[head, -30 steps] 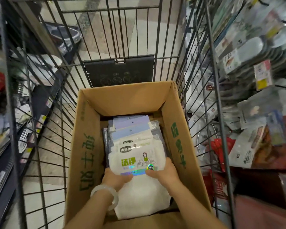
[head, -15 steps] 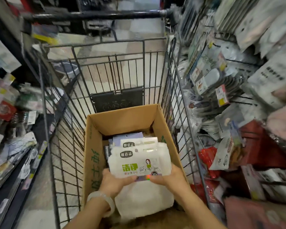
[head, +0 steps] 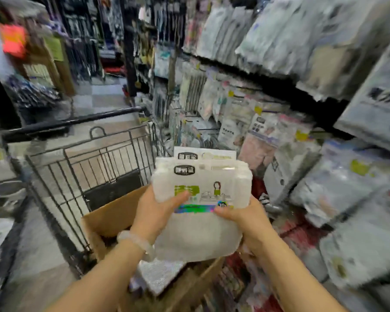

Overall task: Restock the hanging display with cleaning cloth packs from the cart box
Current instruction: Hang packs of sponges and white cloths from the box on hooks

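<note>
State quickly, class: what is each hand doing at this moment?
Left hand: grips the stack of cleaning cloth packs, thumb on the front.
Right hand: grips the same stack from its right side.

Most of my fingers (head: 245, 224) are tucked behind the cloth packs (head: 200, 199), so I can't see them. The packs cover much of the box (head: 108, 219) too. I can't tell how many packs I hold. The hanging packs (head: 279, 140) on my right are all blurry, and their words are too fuzzy to read.
</note>
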Demonstrator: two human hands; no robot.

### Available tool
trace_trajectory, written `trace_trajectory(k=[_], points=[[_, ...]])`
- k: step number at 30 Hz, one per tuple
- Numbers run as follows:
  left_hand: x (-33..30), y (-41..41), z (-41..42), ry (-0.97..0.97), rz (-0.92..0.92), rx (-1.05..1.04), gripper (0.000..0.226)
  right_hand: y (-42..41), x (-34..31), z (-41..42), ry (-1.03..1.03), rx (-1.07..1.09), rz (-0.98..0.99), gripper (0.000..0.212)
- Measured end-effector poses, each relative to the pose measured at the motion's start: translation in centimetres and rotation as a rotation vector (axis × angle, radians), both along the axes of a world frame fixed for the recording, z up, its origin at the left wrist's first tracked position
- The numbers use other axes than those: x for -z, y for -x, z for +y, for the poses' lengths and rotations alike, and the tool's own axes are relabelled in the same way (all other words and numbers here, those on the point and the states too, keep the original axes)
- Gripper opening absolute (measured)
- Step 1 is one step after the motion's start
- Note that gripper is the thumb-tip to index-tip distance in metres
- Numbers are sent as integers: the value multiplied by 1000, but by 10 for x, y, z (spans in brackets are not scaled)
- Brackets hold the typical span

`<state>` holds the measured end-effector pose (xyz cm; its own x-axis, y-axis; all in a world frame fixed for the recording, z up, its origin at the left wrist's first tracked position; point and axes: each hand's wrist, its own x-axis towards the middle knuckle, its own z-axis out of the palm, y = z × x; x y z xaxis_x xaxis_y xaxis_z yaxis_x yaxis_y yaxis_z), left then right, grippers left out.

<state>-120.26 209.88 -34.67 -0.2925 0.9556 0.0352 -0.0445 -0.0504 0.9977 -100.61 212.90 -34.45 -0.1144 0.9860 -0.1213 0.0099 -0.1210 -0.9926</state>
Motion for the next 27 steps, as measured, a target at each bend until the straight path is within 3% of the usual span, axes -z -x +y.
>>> trace_trajectory(k=[7,16,22,27], points=[[-65,-94,-42,-124,-65,277,29,-101,-69,-104,-149,206,-13,53],[-100,-262,-117,-124,-134,701,31,-237,-119,-261,-246,582,13,63],[-120,-375,-207,-116,-125,985,36,-323,-136,-393,-308,846,145,53],[-136,-451,-296,-243,-64,1055,30,-385,-153,-495,-323,1002,281,64]])
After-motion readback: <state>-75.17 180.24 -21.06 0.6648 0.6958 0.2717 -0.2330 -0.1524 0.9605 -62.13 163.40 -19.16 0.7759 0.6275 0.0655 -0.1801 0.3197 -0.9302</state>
